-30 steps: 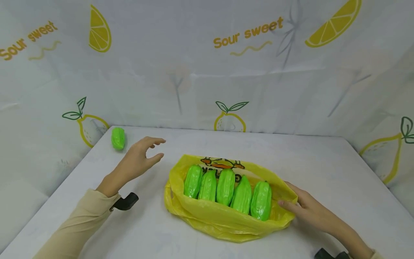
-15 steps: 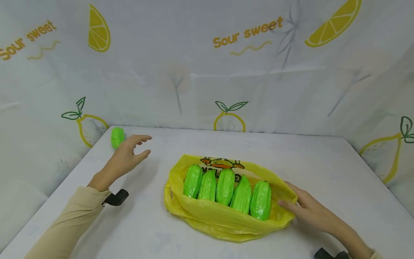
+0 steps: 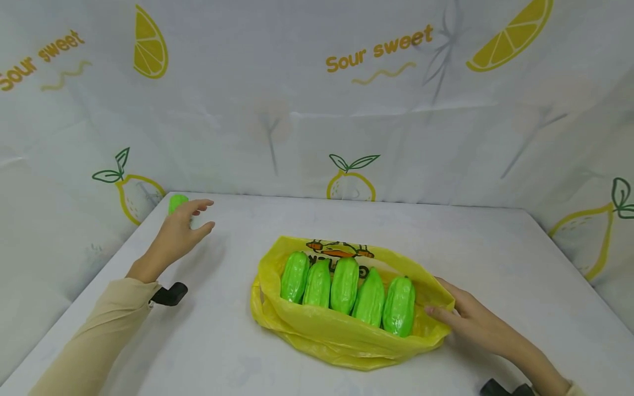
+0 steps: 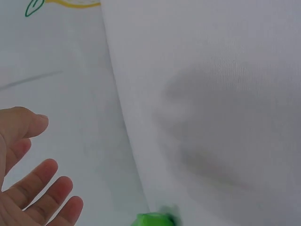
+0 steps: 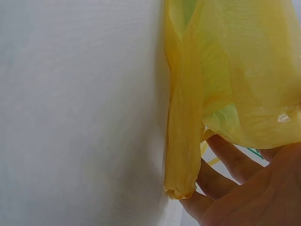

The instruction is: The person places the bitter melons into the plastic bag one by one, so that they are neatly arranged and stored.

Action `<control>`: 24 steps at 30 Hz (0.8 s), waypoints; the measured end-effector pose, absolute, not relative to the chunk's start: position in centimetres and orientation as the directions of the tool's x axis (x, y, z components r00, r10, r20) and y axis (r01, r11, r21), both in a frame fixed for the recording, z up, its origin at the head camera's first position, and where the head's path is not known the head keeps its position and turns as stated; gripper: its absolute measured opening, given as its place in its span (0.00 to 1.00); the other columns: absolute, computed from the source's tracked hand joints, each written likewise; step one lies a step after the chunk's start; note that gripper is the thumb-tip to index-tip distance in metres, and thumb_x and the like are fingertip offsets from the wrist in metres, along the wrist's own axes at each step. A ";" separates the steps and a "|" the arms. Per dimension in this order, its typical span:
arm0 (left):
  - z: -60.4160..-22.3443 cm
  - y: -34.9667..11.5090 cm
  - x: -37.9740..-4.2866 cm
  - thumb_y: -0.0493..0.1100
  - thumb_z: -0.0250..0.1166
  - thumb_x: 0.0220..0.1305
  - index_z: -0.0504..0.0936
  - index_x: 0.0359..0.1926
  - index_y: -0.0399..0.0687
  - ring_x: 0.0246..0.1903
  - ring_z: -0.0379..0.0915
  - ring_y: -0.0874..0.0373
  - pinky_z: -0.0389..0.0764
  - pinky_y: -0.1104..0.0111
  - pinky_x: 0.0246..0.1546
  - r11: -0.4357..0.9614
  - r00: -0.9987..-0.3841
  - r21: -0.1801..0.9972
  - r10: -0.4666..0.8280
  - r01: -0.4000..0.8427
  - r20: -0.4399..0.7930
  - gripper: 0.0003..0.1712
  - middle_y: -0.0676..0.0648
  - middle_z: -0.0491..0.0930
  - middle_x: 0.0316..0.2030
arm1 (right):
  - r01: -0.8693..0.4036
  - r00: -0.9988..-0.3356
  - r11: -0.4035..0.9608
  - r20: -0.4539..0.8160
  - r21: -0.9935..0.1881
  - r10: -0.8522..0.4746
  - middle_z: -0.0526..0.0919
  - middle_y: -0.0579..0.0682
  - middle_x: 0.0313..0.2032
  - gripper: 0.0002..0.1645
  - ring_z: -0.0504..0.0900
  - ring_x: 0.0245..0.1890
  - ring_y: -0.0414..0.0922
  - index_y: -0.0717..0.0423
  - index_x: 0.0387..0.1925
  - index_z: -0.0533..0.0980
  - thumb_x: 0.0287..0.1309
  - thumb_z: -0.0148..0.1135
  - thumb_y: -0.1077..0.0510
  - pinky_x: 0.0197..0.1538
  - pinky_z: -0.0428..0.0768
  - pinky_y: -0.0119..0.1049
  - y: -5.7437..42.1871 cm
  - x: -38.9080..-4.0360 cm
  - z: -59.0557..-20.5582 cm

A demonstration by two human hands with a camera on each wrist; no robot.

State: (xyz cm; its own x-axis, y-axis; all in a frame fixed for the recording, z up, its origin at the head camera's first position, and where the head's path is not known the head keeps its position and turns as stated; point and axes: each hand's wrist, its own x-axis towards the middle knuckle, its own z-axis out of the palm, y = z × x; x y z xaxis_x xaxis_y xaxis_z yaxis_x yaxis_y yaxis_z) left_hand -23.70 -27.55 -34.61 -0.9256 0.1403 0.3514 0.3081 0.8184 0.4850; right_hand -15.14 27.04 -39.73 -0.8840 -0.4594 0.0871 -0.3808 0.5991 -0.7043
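My left hand hovers over the table's far left, fingers apart and holding nothing. Just behind it, partly hidden by the hand, lies a bright green, ridged, elongated vegetable. The left wrist view catches one end of that green vegetable at its bottom edge. In the middle lies a yellow plastic bag, mouth spread, with several similar glossy green vegetables side by side inside. At the bag's right end my right hand holds the edge, thumb at the rim and fingers behind the plastic.
A white-covered table spans the view, the bag near its middle. Behind and beside it hangs a white cloth backdrop printed with lemons and lettering. Black wrist mounts sit below both hands.
My left hand has moved left and slightly away from me, so it now partly covers the lone green vegetable. My right hand and the bag have stayed put.
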 end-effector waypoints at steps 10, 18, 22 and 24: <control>-35.0 -29.3 -24.9 0.35 0.64 0.65 0.70 0.65 0.33 0.57 0.68 0.31 0.69 0.39 0.56 0.841 -0.938 0.482 0.079 0.245 0.338 0.29 0.27 0.73 0.56 | -0.378 -0.883 0.595 0.083 -0.709 -0.463 0.77 0.56 0.62 0.29 0.73 0.54 0.25 0.58 0.70 0.64 0.71 0.54 0.56 0.50 0.78 0.27 26.9 -15.1 -39.6; -35.4 -30.7 -26.0 0.35 0.63 0.65 0.68 0.66 0.31 0.60 0.64 0.29 0.65 0.37 0.60 0.844 -0.949 0.497 0.042 0.201 0.312 0.29 0.25 0.70 0.58 | -0.367 -0.886 0.591 0.074 -0.718 -0.459 0.77 0.56 0.61 0.29 0.74 0.53 0.26 0.58 0.69 0.64 0.71 0.54 0.55 0.50 0.78 0.27 26.9 -15.1 -39.5; -35.9 -31.6 -26.4 0.35 0.63 0.65 0.68 0.65 0.31 0.59 0.64 0.29 0.66 0.37 0.58 0.851 -0.946 0.488 0.031 0.194 0.322 0.30 0.24 0.70 0.58 | -0.362 -0.885 0.583 0.072 -0.727 -0.460 0.78 0.56 0.60 0.28 0.75 0.51 0.27 0.58 0.68 0.65 0.71 0.54 0.56 0.50 0.79 0.27 26.9 -15.1 -39.4; -36.1 -32.0 -26.6 0.35 0.63 0.64 0.68 0.65 0.30 0.58 0.64 0.28 0.67 0.36 0.57 0.851 -0.945 0.491 0.018 0.186 0.326 0.30 0.23 0.69 0.59 | -0.354 -0.889 0.589 0.065 -0.726 -0.454 0.77 0.57 0.61 0.28 0.74 0.52 0.27 0.59 0.69 0.65 0.71 0.54 0.55 0.50 0.78 0.27 26.8 -15.1 -39.4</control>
